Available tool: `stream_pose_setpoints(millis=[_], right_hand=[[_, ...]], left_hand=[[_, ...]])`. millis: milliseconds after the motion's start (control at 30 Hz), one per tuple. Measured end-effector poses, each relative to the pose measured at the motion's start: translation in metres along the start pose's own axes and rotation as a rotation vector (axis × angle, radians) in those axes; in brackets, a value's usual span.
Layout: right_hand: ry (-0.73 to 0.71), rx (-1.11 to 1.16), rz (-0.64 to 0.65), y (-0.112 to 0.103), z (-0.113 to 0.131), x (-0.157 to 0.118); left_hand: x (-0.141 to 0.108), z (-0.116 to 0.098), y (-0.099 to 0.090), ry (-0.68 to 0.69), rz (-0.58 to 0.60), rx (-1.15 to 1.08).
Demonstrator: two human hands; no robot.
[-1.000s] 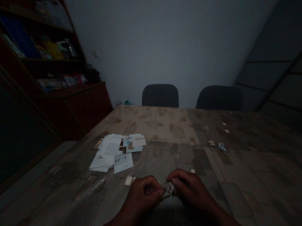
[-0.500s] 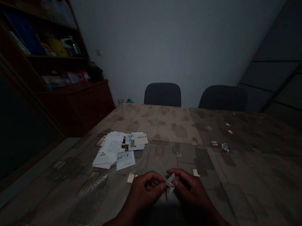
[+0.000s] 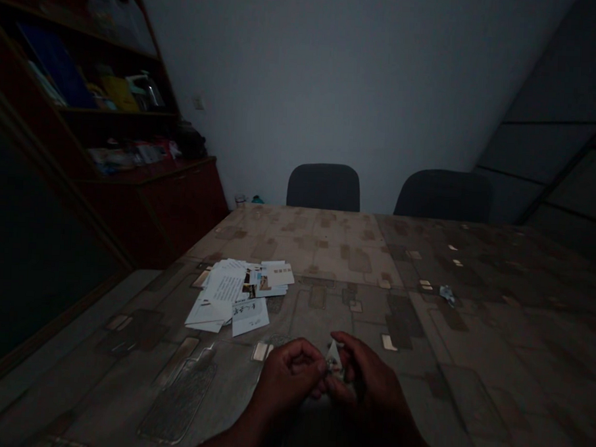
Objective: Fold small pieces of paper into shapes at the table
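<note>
The desk carries a fanned pile of white cards. Nearer the camera, the left hand and right hand almost meet, both grips pinching a small pale folded piece between their fingertips, above the desk.

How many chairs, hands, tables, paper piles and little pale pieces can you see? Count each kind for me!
Chairs: 2 (middle chair, right-side chair)
Hands: 2 (left hand, right hand)
Tables: 1 (patterned table)
Paper piles: 1 (white pile)
Little pale pieces: 2 (held piece, crumpled piece)
Total: 8
</note>
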State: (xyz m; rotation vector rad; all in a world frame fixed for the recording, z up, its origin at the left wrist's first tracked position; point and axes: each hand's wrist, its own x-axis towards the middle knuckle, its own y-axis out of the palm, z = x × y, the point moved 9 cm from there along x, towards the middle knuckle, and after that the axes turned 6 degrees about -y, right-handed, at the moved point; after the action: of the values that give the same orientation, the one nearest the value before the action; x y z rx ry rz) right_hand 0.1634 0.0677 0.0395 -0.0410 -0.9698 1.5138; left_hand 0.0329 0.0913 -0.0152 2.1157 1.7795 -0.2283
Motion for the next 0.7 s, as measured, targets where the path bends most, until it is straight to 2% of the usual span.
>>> stream_pose_setpoints(millis=[167,367,533,700], right_hand=[[-0.013,-0.015,0.006,0.003,-0.002,-0.001],[0.042,0.085,0.088,0.008,-0.006,-0.001],[0.178,0.178,0.010,0.008,-0.010,-0.003],[0.208,0.188,-0.036,0.008,-0.011,-0.003]], left_hand=[[-0.004,-0.004,0.002,0.006,0.021,-0.022],[0.000,-0.007,0.000,0.024,0.030,-0.017],[0.001,-0.004,0.000,0.027,0.013,-0.050],[-0.004,-0.009,0.002,0.124,0.007,-0.039]])
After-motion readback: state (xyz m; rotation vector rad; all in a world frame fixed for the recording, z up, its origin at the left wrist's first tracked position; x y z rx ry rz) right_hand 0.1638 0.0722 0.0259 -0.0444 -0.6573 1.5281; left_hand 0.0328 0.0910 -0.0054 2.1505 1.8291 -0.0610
